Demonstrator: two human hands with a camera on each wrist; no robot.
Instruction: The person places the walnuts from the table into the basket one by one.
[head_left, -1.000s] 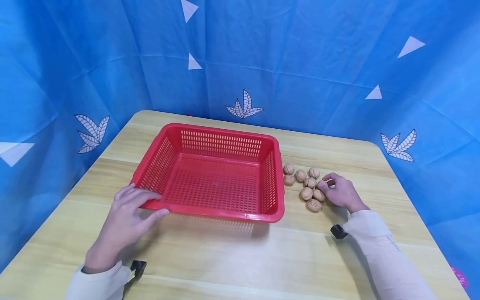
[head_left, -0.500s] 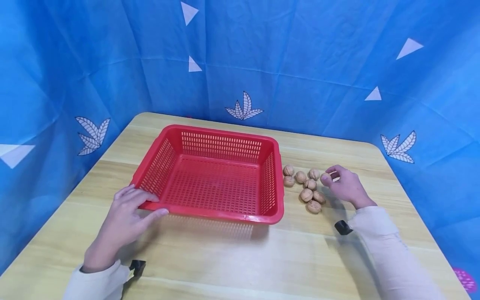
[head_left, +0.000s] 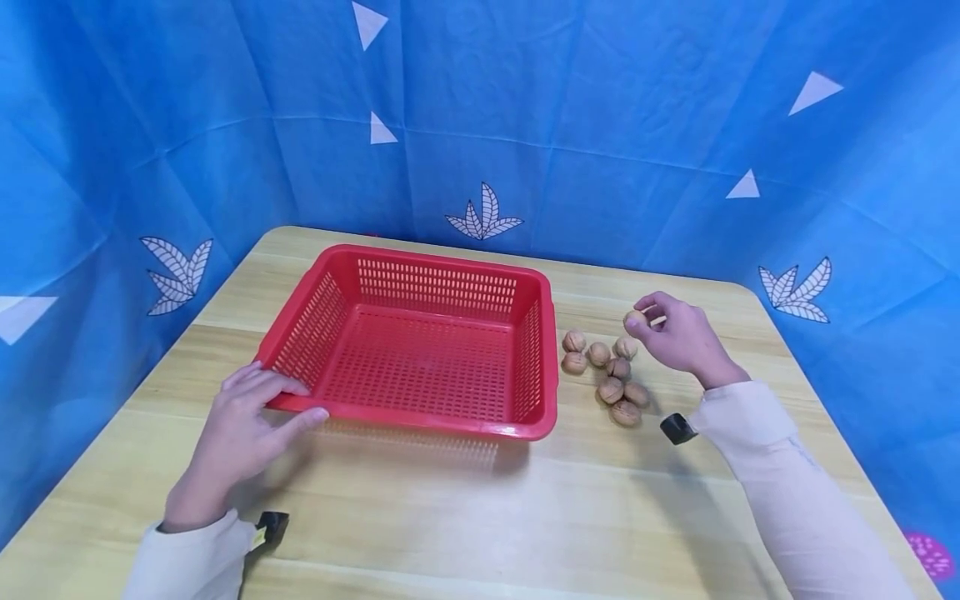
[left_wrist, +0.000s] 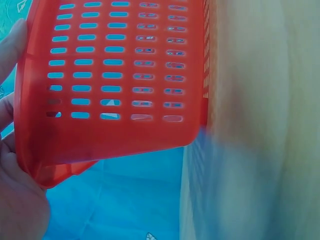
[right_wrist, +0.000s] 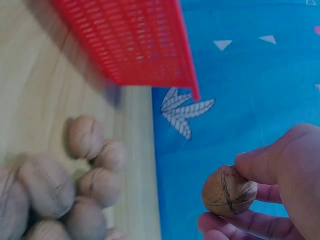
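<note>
Red basket (head_left: 423, 421) on table (head_left: 420, 521), left hand (head_left: 242, 427) pinching its near corner, right hand (head_left: 681, 335), grip narrowed around one raised walnut (right_wrist: 227, 192), eight loose walnuts (head_left: 618, 368) alongside

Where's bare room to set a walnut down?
Widest: wooden tabletop in front of the red plastic basket, between left sleeve and right sleeve. The basket's floor is bare too. Crowded: walnuts beside the basket's right wall; the right hand holds another walnut nearby.
</note>
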